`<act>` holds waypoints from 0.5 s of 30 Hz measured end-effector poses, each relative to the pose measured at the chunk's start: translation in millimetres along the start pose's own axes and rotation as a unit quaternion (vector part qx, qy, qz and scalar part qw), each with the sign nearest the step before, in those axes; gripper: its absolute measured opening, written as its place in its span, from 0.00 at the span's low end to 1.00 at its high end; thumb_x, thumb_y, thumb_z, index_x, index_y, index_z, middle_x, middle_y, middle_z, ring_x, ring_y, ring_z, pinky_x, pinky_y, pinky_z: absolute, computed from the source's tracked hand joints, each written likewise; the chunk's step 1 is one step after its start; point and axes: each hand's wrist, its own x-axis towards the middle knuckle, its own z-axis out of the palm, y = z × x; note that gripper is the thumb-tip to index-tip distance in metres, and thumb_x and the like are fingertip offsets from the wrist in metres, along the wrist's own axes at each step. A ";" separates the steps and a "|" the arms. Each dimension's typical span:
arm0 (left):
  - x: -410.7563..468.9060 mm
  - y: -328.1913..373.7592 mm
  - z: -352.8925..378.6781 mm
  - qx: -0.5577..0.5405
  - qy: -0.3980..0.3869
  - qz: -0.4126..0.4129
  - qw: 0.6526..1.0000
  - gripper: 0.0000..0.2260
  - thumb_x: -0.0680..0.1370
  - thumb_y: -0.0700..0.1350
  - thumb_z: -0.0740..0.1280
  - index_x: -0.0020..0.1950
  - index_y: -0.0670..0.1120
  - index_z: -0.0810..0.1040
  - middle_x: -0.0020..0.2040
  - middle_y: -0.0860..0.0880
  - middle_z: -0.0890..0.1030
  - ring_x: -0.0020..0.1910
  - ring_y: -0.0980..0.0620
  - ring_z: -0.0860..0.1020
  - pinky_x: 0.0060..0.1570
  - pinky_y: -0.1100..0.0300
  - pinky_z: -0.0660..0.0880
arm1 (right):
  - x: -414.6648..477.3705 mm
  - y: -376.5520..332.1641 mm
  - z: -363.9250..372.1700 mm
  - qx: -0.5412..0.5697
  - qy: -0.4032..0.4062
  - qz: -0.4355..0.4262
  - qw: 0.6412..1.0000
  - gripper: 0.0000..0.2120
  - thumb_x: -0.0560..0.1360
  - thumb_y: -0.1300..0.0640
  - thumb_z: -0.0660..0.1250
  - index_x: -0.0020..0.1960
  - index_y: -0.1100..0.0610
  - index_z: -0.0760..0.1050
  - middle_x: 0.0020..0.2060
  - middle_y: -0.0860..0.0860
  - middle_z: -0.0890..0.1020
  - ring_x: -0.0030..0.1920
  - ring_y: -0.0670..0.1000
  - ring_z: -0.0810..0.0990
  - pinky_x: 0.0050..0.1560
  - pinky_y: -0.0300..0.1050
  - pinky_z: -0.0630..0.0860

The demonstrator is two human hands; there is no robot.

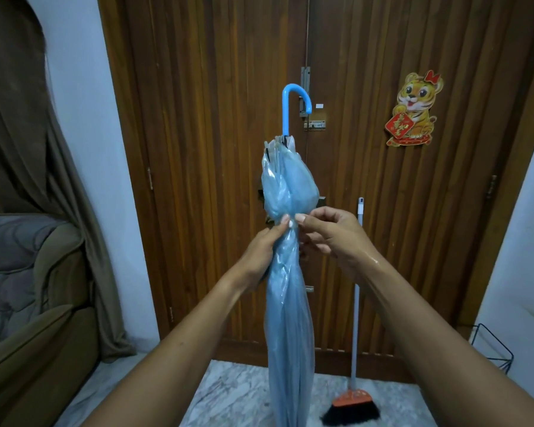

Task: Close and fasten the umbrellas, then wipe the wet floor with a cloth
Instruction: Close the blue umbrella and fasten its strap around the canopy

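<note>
A closed light-blue umbrella (285,288) stands upright in the middle of the view, its curved blue handle (293,103) at 12 o'clock and its lower end going out of the frame at 6 o'clock. The folds are gathered tightly at the waist, and above that the canopy bulges loosely.

The left hand (261,251) wraps around the umbrella just below the waist, fingers (285,221) closed firmly on the plastic. The right hand (330,235) meets it from 3 o'clock; its fingers pinch together at the same narrow place, on something small that I cannot tell, perhaps the fastening strap. The right wrist shines with water.

Behind the umbrella is a dark wooden door (216,149) with a metal latch (313,124) partly hidden by the handle. A tiger sticker (413,110) is on the door at 2 o'clock. A broom (353,380) with orange head and black bristles leans on the door at 5 o'clock, near the umbrella but apart from it. At 9 o'clock stands an armchair (28,303) with a brown curtain (19,118) above it. A black wire rack (490,343) sits at 4 o'clock; what it holds does not show. The floor (228,396) is marbled stone.
</note>
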 end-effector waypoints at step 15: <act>82.7 -96.1 64.6 0.064 -0.062 0.020 0.996 0.15 0.77 0.46 0.72 0.63 0.48 0.80 0.59 0.50 0.84 0.59 0.50 0.82 0.60 0.50 0.78 | -2.7 67.0 -131.1 -0.066 0.124 0.016 0.990 0.24 0.70 0.63 0.76 0.64 0.52 0.76 0.57 0.50 0.84 0.55 0.50 0.85 0.50 0.50 0.84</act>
